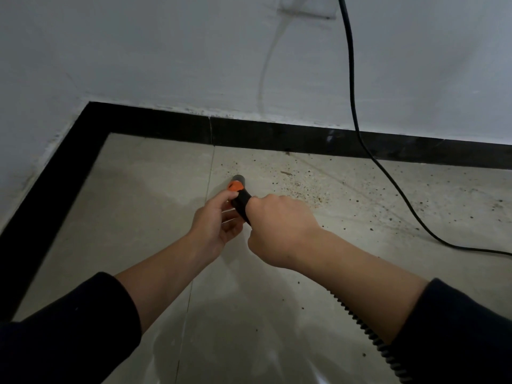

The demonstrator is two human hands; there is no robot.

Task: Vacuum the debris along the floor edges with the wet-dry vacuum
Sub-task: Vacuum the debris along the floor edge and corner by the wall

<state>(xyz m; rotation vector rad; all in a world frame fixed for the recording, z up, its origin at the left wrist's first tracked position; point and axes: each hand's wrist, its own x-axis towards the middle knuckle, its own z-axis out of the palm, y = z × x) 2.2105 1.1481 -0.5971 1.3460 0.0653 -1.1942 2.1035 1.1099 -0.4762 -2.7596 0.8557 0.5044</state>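
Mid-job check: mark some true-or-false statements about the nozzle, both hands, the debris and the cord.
1. The right hand grips the black vacuum nozzle with the orange collar. True.
2. The left hand hangs idle. False: it holds the nozzle at the collar.
3. Dark speckled debris lies on the grey tiled floor right of the nozzle tip. True.
4. The black power cord lies coiled in the corner. False: it hangs down the white wall and trails right.

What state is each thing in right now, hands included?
Nozzle, angled tip-down, held by both hands.
Right hand, grips the nozzle's rear.
Left hand, pinches the nozzle near its tip.
Hose, trails under the right arm.
Debris, scattered, not picked up.
Power cord, slack, untouched.
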